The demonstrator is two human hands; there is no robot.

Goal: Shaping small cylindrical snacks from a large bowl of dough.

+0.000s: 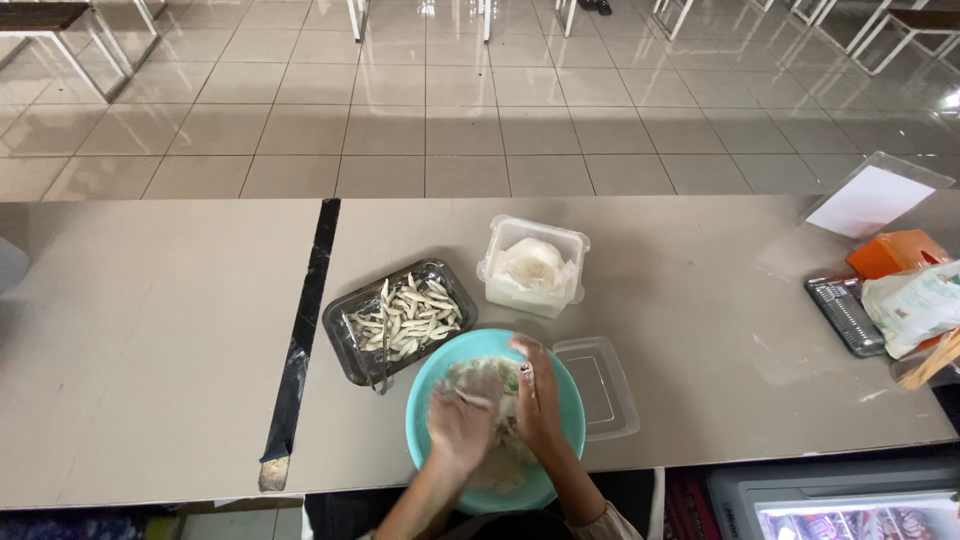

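Observation:
A teal bowl (432, 385) of pale floury mix sits at the near edge of the beige table (700, 330). Both of my hands are inside it. My left hand (462, 418) rests on the mix, coated in flour, with its fingers curled over it. My right hand (538, 395) is beside it, pressed into the mix with pale bits stuck to the fingers. Whether either hand grips anything is unclear. Just beyond the bowl stand a dark tray (345, 345) of pale strips and a clear tub (535, 268) of white flour.
A clear lid (600, 385) lies right of the bowl. At the far right are a small dark tray (845, 315), a white bag (915, 305), an orange pack (895, 252) and a clear box (875, 195). A black gap (305, 320) splits two tables. Tiled floor lies beyond.

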